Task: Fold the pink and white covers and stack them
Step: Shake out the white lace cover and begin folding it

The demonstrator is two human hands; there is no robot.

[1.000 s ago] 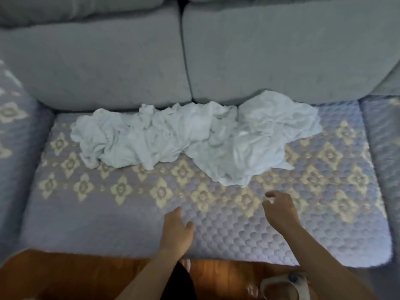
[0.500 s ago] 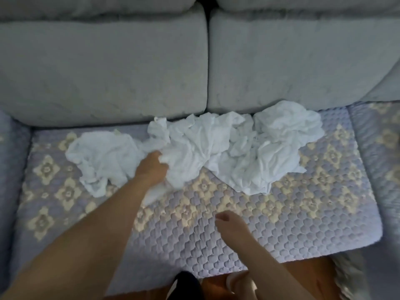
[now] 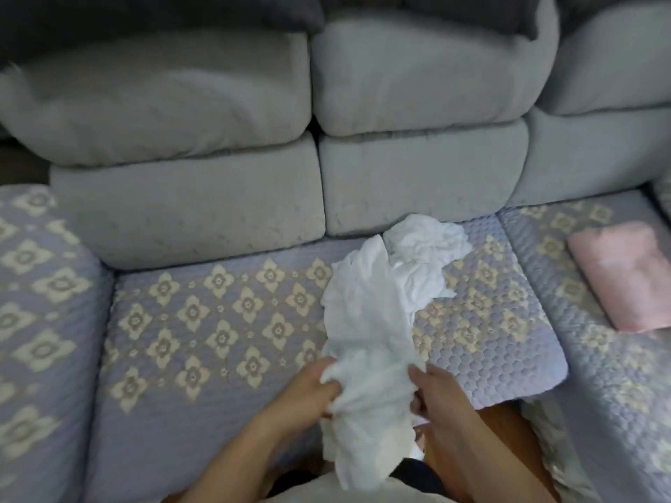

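While the left hand [image 3: 308, 384] and right hand [image 3: 434, 392] each clutch a bunched end of the white cover [image 3: 366, 321] above the seat's front edge, folding seems barely begun; next it likely needs spreading flat. Farther right, the pink cover [image 3: 624, 274] lies folded.

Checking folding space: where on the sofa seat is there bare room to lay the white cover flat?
Bare: the seat left of the white cover. Crowded: the crumpled white pile by the back cushions; the pink cover farther right.
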